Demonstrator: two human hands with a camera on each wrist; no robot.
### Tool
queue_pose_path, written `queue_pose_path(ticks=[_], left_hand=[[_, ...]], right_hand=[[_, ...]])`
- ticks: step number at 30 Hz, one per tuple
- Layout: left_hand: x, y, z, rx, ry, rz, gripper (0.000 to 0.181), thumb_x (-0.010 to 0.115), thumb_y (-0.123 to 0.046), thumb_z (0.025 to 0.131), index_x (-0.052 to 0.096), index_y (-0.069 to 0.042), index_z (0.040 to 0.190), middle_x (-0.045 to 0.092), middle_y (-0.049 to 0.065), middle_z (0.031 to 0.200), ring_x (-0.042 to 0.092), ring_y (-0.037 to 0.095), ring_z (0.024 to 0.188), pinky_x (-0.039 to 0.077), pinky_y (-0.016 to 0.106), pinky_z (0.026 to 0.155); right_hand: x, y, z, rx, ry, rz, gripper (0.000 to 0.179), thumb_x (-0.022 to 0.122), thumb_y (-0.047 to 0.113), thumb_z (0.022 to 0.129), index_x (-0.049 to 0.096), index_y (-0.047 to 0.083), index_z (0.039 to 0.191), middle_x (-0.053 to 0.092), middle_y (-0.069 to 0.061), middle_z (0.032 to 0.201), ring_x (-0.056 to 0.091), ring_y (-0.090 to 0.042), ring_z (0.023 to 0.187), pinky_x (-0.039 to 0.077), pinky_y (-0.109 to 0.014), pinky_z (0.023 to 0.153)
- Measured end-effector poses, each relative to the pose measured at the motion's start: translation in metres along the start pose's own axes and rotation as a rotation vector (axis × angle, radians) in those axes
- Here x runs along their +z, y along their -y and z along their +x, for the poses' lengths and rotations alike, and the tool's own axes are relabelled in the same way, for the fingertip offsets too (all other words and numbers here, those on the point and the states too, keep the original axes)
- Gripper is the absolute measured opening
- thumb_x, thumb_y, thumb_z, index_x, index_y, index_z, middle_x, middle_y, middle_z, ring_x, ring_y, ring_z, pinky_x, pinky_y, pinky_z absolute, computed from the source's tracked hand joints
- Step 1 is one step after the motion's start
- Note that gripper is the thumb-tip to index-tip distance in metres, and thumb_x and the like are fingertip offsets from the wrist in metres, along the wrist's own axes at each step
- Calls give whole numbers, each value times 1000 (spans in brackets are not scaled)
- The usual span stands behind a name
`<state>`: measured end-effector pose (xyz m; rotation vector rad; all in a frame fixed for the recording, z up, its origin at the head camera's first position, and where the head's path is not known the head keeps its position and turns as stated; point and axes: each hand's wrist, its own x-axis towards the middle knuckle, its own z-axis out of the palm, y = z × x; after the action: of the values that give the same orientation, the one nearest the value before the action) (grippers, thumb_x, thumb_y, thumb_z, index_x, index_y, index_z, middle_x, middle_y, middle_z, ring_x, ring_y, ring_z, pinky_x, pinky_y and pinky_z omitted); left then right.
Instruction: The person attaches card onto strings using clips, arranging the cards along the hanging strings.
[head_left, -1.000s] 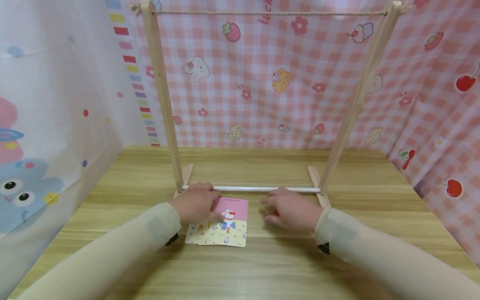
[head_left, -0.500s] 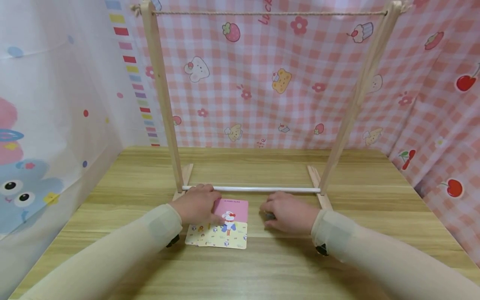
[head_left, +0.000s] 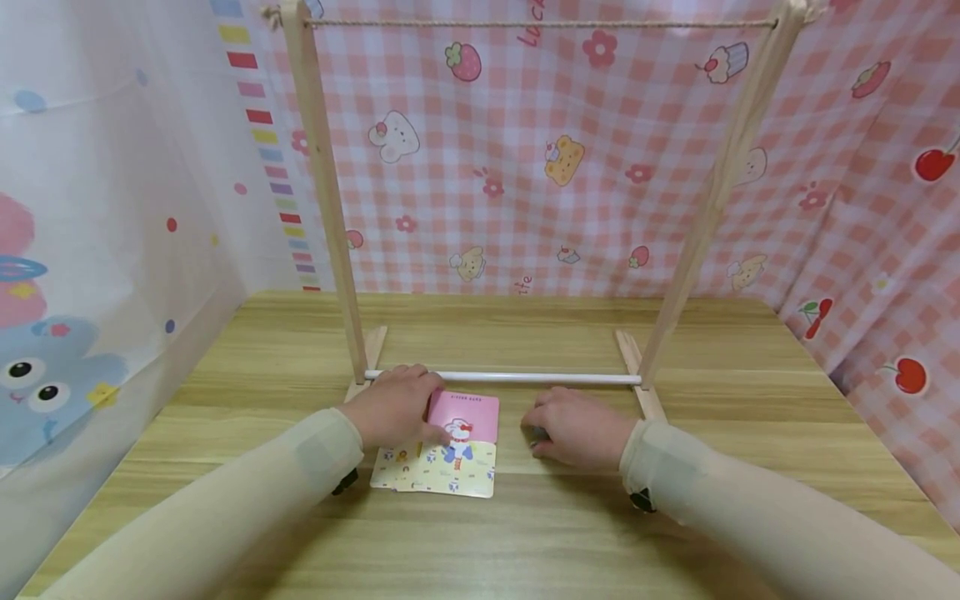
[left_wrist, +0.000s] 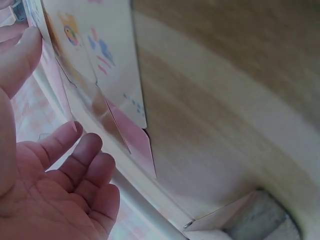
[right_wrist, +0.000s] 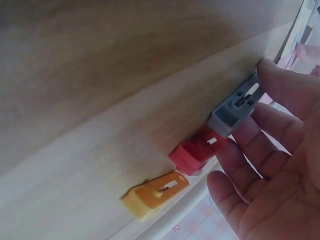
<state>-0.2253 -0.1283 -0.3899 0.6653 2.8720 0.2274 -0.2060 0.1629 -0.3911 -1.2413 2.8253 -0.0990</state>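
Observation:
In the head view my left hand (head_left: pixel 397 408) lies over the left side of some printed cards, thumb and forefinger pinching a pink-and-yellow card (head_left: pixel 472 467) with a bunny picture. The left wrist view shows the cards (left_wrist: pixel 120 75) overlapping, the other fingers loosely curled off them. My right hand (head_left: pixel 585 429) pinches a grey clothespin (right_wrist: pixel 232 112) between thumb and forefinger, close over the tabletop. Beside it in the right wrist view are a red clothespin (right_wrist: pixel 195 152) and a yellow clothespin (right_wrist: pixel 152 197); both are hidden under the hand in the head view.
A wooden frame stands behind the hands, its left post (head_left: pixel 322 183) and right post (head_left: pixel 720 192) joined by a rope (head_left: pixel 525 24) on top and a white rod (head_left: pixel 525 377) low down. Patterned cloth (head_left: pixel 510 167) hangs behind the wooden table (head_left: pixel 480 550).
My right hand has shifted slightly toward me; grey now shows at its fingertips where red showed earlier. The pink-and-yellow card has moved slightly rightward in my left hand.

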Motion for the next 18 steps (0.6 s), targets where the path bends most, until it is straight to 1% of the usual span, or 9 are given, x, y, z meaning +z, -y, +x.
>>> queue_pose_path(ticks=[3, 6, 10, 13, 15, 18], left_hand=[[0, 0, 0, -12, -7, -29, 75, 84, -59, 83, 62, -13, 138, 66, 0, 123, 60, 21, 113, 47, 46, 112], [-1, 1, -1, -15, -19, -51, 69, 85, -56, 84, 63, -14, 134, 66, -3, 113, 59, 18, 104, 50, 42, 104], [-5, 1, -2, -16, -27, -92, 61, 85, -52, 86, 63, -15, 129, 63, -6, 100, 57, 15, 93, 52, 37, 92], [-7, 1, -2, -22, -24, -125, 61, 85, -50, 86, 63, -14, 130, 64, -7, 100, 58, 16, 92, 52, 36, 90], [-7, 1, -1, -31, -23, -143, 62, 85, -49, 87, 62, -14, 132, 65, -6, 102, 59, 16, 93, 53, 36, 90], [-6, 3, 0, -57, -21, -193, 61, 86, -46, 87, 62, -14, 134, 67, -6, 106, 60, 15, 95, 55, 37, 93]], right_hand=[[0, 0, 1, 4, 5, -3, 18, 82, 25, 92, 76, 14, 104, 72, 0, 102, 67, -20, 100, 55, -41, 98], [1, 0, 1, 3, 4, -10, 16, 82, 25, 92, 76, 15, 103, 73, 0, 101, 67, -19, 100, 53, -42, 100], [1, 1, 1, 10, 2, -16, 15, 81, 25, 93, 76, 16, 103, 74, 0, 104, 68, -21, 103, 52, -44, 103], [1, 1, 1, 15, 2, -20, 14, 81, 25, 93, 76, 16, 103, 73, 0, 103, 68, -21, 103, 52, -44, 103], [2, 1, 1, 15, -3, -22, 15, 80, 23, 93, 75, 15, 104, 73, -1, 103, 68, -22, 102, 52, -44, 102], [2, 2, 1, 25, -20, -7, 23, 78, 21, 94, 75, 9, 114, 74, -5, 108, 68, -25, 106, 52, -46, 104]])
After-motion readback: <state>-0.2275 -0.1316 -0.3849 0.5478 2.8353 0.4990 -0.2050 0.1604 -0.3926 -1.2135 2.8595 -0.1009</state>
